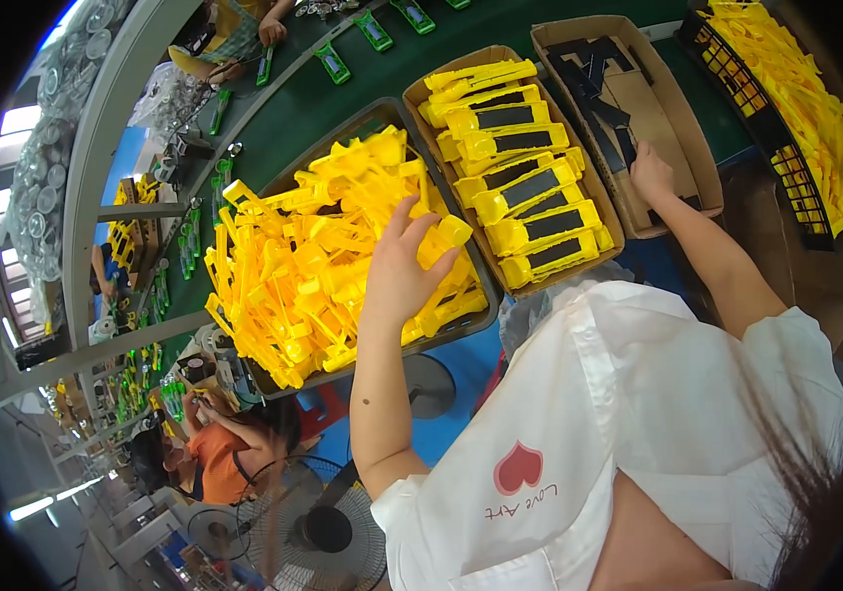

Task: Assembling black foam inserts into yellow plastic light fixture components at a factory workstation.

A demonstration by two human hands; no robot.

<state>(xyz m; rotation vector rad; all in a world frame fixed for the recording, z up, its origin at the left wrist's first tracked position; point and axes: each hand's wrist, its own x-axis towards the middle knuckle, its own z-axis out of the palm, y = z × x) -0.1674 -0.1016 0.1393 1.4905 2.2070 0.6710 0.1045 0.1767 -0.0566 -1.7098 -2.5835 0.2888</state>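
Directly under the left hand (404, 268), fingers curled on a yellow part (446, 236), lies the heap; the right hand (650, 172), grip unclear, rests on black pieces (589, 74).

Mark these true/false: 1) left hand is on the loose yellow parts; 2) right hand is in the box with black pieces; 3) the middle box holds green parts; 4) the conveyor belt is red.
1) True: the left hand rests on the heap of loose yellow plastic parts in the dark tray.
2) True: the right hand reaches into the cardboard box with the black pieces.
3) False: the middle box holds rows of yellow parts with black inserts.
4) False: the conveyor belt is green.
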